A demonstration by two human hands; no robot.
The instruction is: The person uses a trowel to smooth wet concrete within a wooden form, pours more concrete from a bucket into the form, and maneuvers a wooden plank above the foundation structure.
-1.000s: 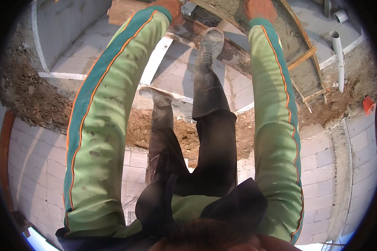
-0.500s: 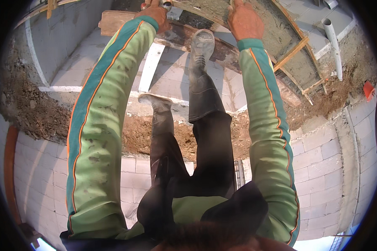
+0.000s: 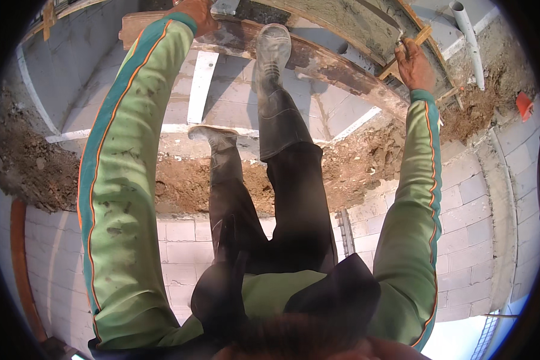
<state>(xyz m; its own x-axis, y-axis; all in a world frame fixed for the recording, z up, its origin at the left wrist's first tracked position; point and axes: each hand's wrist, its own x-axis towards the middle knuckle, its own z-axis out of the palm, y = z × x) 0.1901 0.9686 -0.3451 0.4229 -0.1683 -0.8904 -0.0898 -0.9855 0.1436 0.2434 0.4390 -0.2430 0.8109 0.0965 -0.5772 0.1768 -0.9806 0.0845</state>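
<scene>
My right hand [image 3: 416, 67] is closed round the handle of a trowel, over the wooden edge of a form. The trowel's thin blade [image 3: 377, 11] points up and left across wet grey mortar [image 3: 342, 23]. At the upper edge, my left hand [image 3: 197, 14] is above the left end of a worn reddish-brown plank [image 3: 139, 29]. Its fingers are mostly cut off by the picture's edge, so its grip is hidden. One boot [image 3: 272, 54] of mine rests on that plank, and the other boot [image 3: 215, 137] is on a pale ledge lower down.
A white strip [image 3: 203, 87] slants beneath the plank. Wooden braces [image 3: 423, 36] cross the form at right, near an upright white pipe [image 3: 469, 45]. Loose brown soil [image 3: 354, 156] runs behind my legs, beside a pale block wall [image 3: 462, 240]. An orange-red piece [image 3: 524, 106] lies far right.
My right hand has moved right and back toward me, bringing the trowel blade into view. My left hand has shifted up and left in the picture as the view moved.
</scene>
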